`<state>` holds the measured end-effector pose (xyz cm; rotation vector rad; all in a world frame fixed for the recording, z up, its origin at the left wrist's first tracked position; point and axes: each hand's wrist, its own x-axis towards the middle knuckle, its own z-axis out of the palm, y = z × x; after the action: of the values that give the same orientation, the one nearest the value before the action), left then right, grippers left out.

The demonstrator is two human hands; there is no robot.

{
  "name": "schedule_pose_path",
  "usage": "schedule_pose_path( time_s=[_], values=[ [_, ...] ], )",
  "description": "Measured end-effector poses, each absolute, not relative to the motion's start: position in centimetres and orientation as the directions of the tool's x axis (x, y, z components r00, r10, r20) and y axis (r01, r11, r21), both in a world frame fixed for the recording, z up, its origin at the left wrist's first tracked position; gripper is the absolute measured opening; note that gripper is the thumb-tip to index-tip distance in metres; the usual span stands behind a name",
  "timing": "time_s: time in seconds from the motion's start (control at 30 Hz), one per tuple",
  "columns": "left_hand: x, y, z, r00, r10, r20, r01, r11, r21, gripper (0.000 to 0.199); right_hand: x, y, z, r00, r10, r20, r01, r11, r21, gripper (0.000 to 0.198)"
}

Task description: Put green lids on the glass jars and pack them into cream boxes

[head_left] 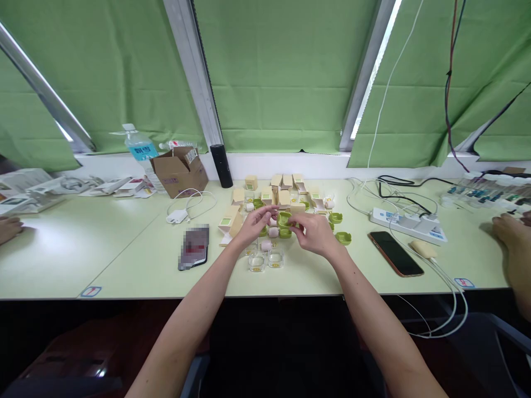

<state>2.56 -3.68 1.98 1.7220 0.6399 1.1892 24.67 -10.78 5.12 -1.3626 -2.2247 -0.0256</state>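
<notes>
Green piece, one, pinched in right hand; left hand close beside it, grip not discernible; clear containers in front, cream boxes behind; brown carton, back left; phone and power strip, right; pale tabletop, green blinds beyond

Single view, from camera on wearer's head, above near side of table, facing forward and down. Wide framing. Both forearms run in from near side; left hand and right hand near mid-picture. Table spans full width, white boxes at left, clear containers at right. Green blinds fill far side.
</notes>
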Motion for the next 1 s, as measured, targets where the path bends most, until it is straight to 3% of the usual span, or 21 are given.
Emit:
schedule_pose_path(
  time_s=[0.13, 0.27, 0.47, 0.57, 0.63, 0.73, 1.0],
  values=[
    [2.4, -3.7, 2.0, 0.493, 0.783, 0.379, -0.242, -0.295, 0.924, 0.057, 23.4, -8.4, 4.8, -0.372, 0.744, 0.555, 0.766, 0.584, -0.269, 0.021],
    [2.4, -3.6, 2.0, 0.472, 0.794, 0.383, -0.338, -0.238, 0.910, 0.059, 22.2, -6.7, 2.9, -0.344, 0.695, 0.631, 0.674, 0.651, -0.349, 0.023],
    [2.4, -3.5, 1.9, 0.389, 0.844, 0.369, -0.412, -0.199, 0.889, 0.064, 22.2, -6.9, 0.6, -0.177, 0.756, 0.631, 0.552, 0.607, -0.572, 0.033],
    [2.1, -3.5, 2.0, 0.339, 0.863, 0.376, -0.492, -0.178, 0.852, 0.062, 23.0, -7.4, 0.7, -0.252, 0.792, 0.557, 0.664, 0.560, -0.496, 0.025],
    [1.9, -3.5, 2.0, 0.323, 0.871, 0.370, -0.515, -0.167, 0.841, 0.061, 23.2, -7.8, 1.0, -0.374, 0.818, 0.436, 0.752, 0.543, -0.373, 0.017],
    [1.7, -3.6, 2.1, 0.317, 0.876, 0.364, -0.519, -0.161, 0.840, 0.062, 22.8, -8.3, 1.4, -0.493, 0.829, 0.263, 0.796, 0.552, -0.246, 0.021],
    [1.9, -3.6, 2.1, 0.337, 0.870, 0.360, -0.530, -0.140, 0.836, 0.061, 22.1, -8.6, 1.2, -0.558, 0.801, 0.217, 0.761, 0.599, -0.249, 0.027]
  ],
)
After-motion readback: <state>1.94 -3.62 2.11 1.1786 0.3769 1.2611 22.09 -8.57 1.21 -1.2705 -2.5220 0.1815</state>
